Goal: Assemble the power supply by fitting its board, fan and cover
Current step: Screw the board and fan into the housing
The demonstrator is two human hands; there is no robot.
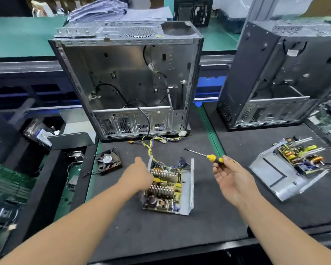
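On the dark mat [161, 236], centre: power supply tray [189, 188], lid off, board [164, 186] seated inside, wire bundle [151, 146] running up toward the open computer case [126, 79]. Left hand [139, 175] is at the tray's left wall; finger state cannot be told. Right hand [231, 178] pinches a yellow-handled screwdriver [208, 156], other fingers relaxed. Fan [108, 161] lies loose left of the tray. Second disassembled supply [287, 167] lies well apart, right.

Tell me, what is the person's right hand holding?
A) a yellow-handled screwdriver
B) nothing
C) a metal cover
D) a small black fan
A: the right hand pinches the yellow handle of the screwdriver in its fingers, while the fan lies untouched on the mat.
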